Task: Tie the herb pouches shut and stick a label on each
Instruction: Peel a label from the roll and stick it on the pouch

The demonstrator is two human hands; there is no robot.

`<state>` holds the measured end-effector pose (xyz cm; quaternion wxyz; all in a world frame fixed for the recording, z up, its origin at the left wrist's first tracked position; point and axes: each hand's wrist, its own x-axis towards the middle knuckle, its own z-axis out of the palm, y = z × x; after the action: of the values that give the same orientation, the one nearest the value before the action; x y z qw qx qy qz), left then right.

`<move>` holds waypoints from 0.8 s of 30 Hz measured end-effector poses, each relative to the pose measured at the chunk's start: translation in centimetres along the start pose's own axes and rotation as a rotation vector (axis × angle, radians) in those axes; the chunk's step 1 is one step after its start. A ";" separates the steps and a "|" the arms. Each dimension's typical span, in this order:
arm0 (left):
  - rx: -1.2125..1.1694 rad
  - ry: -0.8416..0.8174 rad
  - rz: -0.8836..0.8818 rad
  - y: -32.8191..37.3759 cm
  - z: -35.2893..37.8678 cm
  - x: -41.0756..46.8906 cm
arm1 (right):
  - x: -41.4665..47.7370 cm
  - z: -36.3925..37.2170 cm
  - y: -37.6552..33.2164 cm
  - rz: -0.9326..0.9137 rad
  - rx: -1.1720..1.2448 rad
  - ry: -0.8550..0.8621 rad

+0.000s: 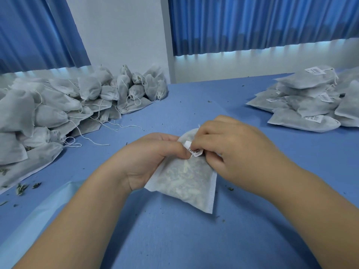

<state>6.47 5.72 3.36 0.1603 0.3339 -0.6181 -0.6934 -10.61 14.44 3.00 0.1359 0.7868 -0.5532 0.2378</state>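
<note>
Both forearms angle in from the bottom corners, meeting mid-table. Left hand curls around the herb pouch upper left edge, thumb on the label. Right hand, knuckles up, pinches the label's other end at the pouch neck. Pouch bottom rests on the blue table.

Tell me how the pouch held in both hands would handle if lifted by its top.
The pouch probably flops; its thin fabric creases where the left hand grips it. Likely light: loose dried herbs show through. Flat-sided, so it should not roll.
</note>
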 end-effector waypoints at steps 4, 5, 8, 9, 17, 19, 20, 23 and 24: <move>-0.051 0.004 -0.015 0.1 0.0 0.1 | -0.2 -0.5 0.3 -0.027 0.039 -0.043; -0.100 -0.012 -0.008 0.1 -0.1 0.1 | -0.2 -0.5 0.4 -0.021 0.044 -0.050; -0.320 -0.096 0.038 0.4 -0.1 -0.1 | -0.2 -0.4 0.4 -0.006 0.055 -0.073; -0.328 -0.072 0.062 0.4 -0.2 0.0 | -0.2 -0.4 0.4 -0.004 0.051 -0.077; -0.139 0.235 0.296 -0.4 0.6 0.4 | -0.2 -0.2 0.2 0.167 0.309 0.189; -0.094 0.272 0.348 -0.5 0.8 0.4 | 0.1 0.1 0.2 0.331 0.405 0.254; -0.079 0.283 0.368 -0.5 0.9 0.4 | 0.2 0.3 0.3 0.427 0.477 0.271; -0.049 0.331 0.405 -0.7 1.3 0.4 | 0.6 0.5 0.5 0.700 0.821 0.157; -0.035 0.355 0.414 -0.8 1.5 0.4 | 0.5 0.4 0.6 0.735 0.933 0.084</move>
<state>5.32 6.72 2.54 0.4102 0.3140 -0.6232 -0.5872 -10.94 13.59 2.88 -0.2937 0.5104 -0.6203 0.5181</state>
